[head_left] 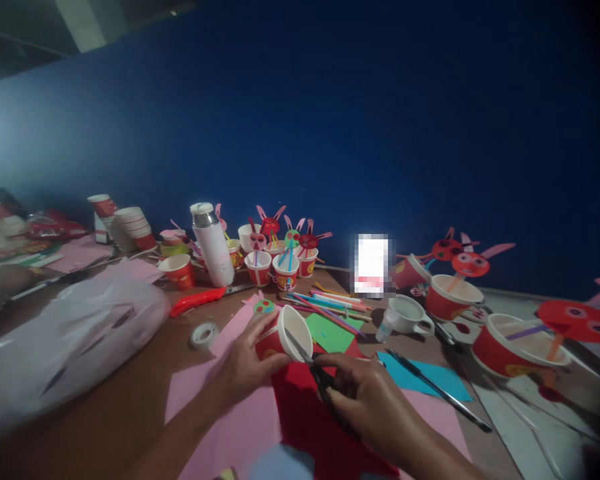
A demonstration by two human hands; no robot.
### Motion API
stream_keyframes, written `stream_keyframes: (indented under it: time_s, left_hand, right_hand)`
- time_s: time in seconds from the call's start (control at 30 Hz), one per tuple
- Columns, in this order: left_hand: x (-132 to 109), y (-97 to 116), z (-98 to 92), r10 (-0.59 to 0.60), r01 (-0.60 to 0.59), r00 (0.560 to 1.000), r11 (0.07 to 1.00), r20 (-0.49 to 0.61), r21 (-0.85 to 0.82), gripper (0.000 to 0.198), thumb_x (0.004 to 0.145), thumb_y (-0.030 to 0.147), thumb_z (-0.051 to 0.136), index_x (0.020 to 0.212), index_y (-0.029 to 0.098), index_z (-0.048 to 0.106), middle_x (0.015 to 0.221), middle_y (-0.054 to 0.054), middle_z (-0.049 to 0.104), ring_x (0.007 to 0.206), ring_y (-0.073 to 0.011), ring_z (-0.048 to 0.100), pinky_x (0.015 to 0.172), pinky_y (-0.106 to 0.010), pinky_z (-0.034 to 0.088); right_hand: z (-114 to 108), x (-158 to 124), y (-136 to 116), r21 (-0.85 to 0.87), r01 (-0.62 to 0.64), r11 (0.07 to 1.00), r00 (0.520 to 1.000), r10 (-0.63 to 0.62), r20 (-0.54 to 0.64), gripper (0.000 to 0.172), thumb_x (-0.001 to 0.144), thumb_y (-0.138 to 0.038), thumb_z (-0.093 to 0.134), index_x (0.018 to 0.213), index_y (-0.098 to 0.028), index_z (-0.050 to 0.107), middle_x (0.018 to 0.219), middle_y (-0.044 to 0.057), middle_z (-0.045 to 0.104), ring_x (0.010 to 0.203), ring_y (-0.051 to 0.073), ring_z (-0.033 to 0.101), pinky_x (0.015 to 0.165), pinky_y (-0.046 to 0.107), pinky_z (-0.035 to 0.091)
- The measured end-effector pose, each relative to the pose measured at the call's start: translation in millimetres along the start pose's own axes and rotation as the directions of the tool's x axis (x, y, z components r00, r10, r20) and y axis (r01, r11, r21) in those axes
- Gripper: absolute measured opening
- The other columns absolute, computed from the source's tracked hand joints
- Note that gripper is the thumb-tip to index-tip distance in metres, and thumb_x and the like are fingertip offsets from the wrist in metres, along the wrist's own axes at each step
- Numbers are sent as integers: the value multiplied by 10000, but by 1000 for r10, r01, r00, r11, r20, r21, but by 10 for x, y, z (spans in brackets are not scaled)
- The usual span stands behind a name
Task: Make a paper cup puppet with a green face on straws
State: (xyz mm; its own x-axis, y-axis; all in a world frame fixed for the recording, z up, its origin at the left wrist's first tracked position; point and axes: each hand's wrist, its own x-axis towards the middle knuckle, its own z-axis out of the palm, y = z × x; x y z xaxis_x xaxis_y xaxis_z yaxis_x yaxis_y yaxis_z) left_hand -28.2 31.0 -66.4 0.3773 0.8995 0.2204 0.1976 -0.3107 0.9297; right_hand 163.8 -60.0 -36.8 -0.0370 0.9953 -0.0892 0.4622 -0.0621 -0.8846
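Observation:
My left hand [243,363] is wrapped round a red paper cup [285,333], tipped on its side with its white mouth facing right. My right hand [367,397] is closed on the black handles of scissors [305,353], whose blades reach into the cup's rim. Both hands hover over a red paper sheet [310,420] lying on pink paper [230,427].
A white bottle [213,243], red scissors [205,298], a tape roll [204,335], several coloured straws [330,303], a white mug [405,315] and a black pen [437,390] lie around. Cups with paper rabbit faces [280,257] stand behind and at right [515,347]. A plastic bag [65,340] sits at left.

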Motion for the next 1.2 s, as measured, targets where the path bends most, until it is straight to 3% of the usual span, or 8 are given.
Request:
stream_keyframes:
  time_s: [0.1, 0.23, 0.4, 0.63, 0.8, 0.93, 1.03, 1.2]
  left_hand:
    - [1, -4, -10, -1, 1, 1000, 1000, -11, 7, 667, 638, 348, 742, 1248, 202, 516, 1336, -108, 474, 1262, -312, 392, 1059, -404, 314]
    - [-5, 4, -20, -18, 18, 1000, 1000, 3, 15, 654, 656, 335, 730, 1257, 208, 505, 1335, -108, 474, 1262, -306, 393, 1062, -411, 307]
    - [-4, 2, -20, -20, 21, 999, 1000, 26, -10, 643, 654, 310, 728, 1253, 212, 514, 1302, -103, 505, 1267, -304, 386, 1068, -412, 300]
    - [2, -71, -39, -12, 9, 999, 998, 43, 69, 668, 658, 321, 732, 1268, 199, 488, 1336, -106, 467, 1258, -291, 404, 1070, -417, 307]
    - [10, -92, -44, 36, -40, 998, 996, 52, 86, 641, 685, 307, 719, 1270, 210, 475, 1326, -93, 480, 1252, -271, 415, 1061, -381, 326]
    - [17, -58, -43, 35, -37, 999, 997, 27, 63, 624, 689, 293, 713, 1263, 208, 484, 1320, -93, 486, 1257, -272, 403, 1057, -376, 327]
    - [18, -15, -51, 47, -48, 998, 998, 44, 37, 619, 697, 300, 703, 1268, 209, 483, 1336, -95, 469, 1273, -274, 379, 1058, -380, 320]
    - [10, 38, -53, 36, -37, 996, 999, 76, 20, 613, 699, 292, 702, 1270, 236, 487, 1311, -74, 493, 1247, -258, 407, 1046, -371, 335]
  right_hand:
    - [1, 70, 36, 361, -230, 904, 973, 203, 113, 387, 677, -325, 607, 1007, -122, 610, 485, -70, 480, 364, 65, 389, 376, 184, 280]
    - [-20, 95, 33, 407, -254, 878, 967, 219, 132, 392, 646, -308, 632, 979, -102, 612, 482, -70, 482, 366, 57, 392, 372, 178, 291]
    - [-60, 8, -12, -37, 3, 999, 1000, -3, 3, 281, 740, -216, 520, 985, -188, 656, 502, -47, 522, 447, 89, 449, 438, 195, 277]
    - [-62, -40, 13, -469, 183, 864, 976, -218, -20, 348, 681, -127, 496, 957, -258, 663, 791, 13, 685, 684, 178, 589, 581, 252, 328]
    - [-20, 29, 81, 133, -96, 986, 995, 93, 31, 299, 706, -242, 569, 988, -181, 647, 512, -44, 530, 421, 94, 452, 427, 204, 300]
    - [2, 104, 183, 606, -263, 751, 963, 162, 217, 365, 642, -359, 708, 910, -126, 625, 488, -55, 506, 366, 38, 387, 365, 157, 243]
    - [13, 132, 233, 699, -224, 679, 969, 76, 237, 368, 651, -397, 730, 859, -113, 625, 499, -41, 524, 371, 19, 383, 367, 142, 237]
    - [-71, 115, 97, 466, -247, 850, 968, 191, 165, 371, 620, -314, 717, 924, -117, 637, 452, -68, 484, 353, 47, 386, 358, 166, 271]
